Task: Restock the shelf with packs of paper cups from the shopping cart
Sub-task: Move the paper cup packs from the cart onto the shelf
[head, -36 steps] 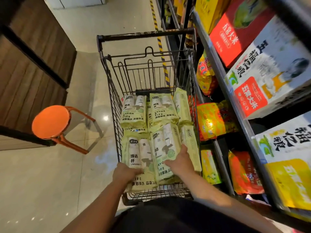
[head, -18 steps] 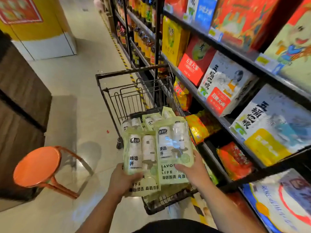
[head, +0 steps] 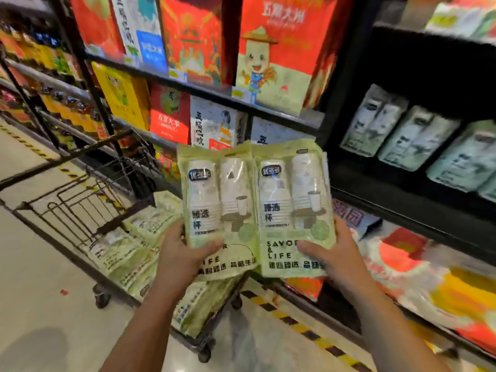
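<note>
My left hand [head: 185,257] grips the lower edge of one pale green pack of white paper cups [head: 214,200]. My right hand [head: 335,259] grips a second, matching pack [head: 292,200] beside it. Both packs stand upright in front of me, side by side, their edges overlapping. Below left stands the black wire shopping cart [head: 80,208] with several more cup packs [head: 128,251] lying in it. On the dark shelf [head: 402,202] at the right, similar packs of cups [head: 418,138] lean in a row, blurred.
Shelves straight ahead hold red, yellow and white rice bags [head: 271,55]. Lower right shelves carry red and yellow bags [head: 429,280]. A yellow-black striped line [head: 295,323] marks the floor along the shelf base. Pale tiled floor [head: 35,264] spreads to the left.
Both hands took hold of two packs in the cart, lifted them out and carried them up and to the right. My view swung from the cart toward the shelf.
</note>
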Tool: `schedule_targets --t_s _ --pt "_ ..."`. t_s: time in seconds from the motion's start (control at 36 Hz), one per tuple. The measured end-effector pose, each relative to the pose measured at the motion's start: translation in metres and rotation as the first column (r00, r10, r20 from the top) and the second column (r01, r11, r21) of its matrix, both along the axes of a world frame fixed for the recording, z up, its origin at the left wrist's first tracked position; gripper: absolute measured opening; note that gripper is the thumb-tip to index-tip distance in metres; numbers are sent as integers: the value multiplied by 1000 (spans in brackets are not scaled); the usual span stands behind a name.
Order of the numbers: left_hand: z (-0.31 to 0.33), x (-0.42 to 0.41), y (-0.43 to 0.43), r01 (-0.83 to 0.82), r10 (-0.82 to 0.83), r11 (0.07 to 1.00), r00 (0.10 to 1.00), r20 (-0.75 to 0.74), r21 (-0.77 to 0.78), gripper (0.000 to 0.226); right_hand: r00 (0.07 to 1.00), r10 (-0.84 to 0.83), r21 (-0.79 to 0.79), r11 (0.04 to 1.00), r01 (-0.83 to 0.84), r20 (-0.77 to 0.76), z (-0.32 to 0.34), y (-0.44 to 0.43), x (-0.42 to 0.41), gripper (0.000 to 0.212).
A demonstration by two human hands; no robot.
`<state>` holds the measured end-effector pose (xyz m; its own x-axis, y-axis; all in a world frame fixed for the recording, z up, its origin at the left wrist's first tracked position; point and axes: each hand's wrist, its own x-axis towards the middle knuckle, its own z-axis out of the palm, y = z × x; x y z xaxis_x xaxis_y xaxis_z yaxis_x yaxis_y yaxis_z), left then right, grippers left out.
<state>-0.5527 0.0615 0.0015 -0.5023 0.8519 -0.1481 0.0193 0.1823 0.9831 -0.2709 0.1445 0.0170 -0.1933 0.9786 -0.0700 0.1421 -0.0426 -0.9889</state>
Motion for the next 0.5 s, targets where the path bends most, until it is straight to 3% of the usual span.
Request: schedule_targets --t_s 0.11,0.22,0.42,0.5 --pt "26 39 20 133 -131 987 991 -25 88 58 993 -121 97 988 121 -10 26 -17 52 89" --pt "56 86 40 249 -237 956 967 -91 153 79 972 -225 155 960 234 -69 50 -35 106 93" --pt "102 207 50 426 -397 870 904 -161 247 68 922 -356 240 892 384 -154 86 -73 224 96" --pt "108 266 45 469 -445 838 883 -146 278 74 901 -401 265 862 433 -167 94 -97 280 94"
